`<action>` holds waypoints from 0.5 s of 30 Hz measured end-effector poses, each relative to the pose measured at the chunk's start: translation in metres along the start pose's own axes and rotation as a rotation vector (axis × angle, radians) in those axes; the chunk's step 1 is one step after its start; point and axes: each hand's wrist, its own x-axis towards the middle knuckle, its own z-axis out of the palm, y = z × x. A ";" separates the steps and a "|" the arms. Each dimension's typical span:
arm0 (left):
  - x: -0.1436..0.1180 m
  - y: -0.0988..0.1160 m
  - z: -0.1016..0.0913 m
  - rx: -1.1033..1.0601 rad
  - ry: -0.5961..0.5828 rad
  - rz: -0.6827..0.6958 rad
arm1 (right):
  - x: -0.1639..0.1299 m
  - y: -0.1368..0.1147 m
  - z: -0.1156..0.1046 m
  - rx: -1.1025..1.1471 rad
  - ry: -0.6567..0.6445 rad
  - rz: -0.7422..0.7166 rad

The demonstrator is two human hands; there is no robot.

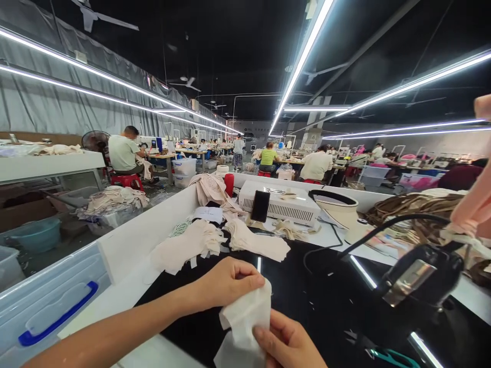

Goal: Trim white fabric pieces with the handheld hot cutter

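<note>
step: looks like sorting cut pieces | left hand [226,281] and right hand [286,345] both pinching white fabric piece [245,317] over black table [326,296] | next: prob needs a clean peel-apart

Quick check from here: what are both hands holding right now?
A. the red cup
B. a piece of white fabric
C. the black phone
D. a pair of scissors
B: the left hand and right hand both pinch a piece of white fabric over the black tabletop; the phone leans against the white box farther back.
</note>
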 end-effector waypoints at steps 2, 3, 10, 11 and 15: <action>-0.003 -0.004 -0.010 0.054 0.041 -0.007 | 0.006 -0.011 0.000 -0.019 -0.078 0.062; -0.004 -0.007 -0.016 0.079 0.066 -0.018 | 0.008 -0.014 -0.002 -0.033 -0.083 0.085; -0.006 -0.032 -0.052 0.145 0.178 -0.062 | 0.027 -0.015 -0.027 -0.280 0.031 0.113; -0.004 -0.035 -0.056 0.143 0.186 -0.071 | 0.031 -0.016 -0.031 -0.295 0.062 0.096; 0.015 -0.041 -0.078 0.133 0.239 -0.076 | 0.050 -0.026 -0.048 -0.362 0.226 0.002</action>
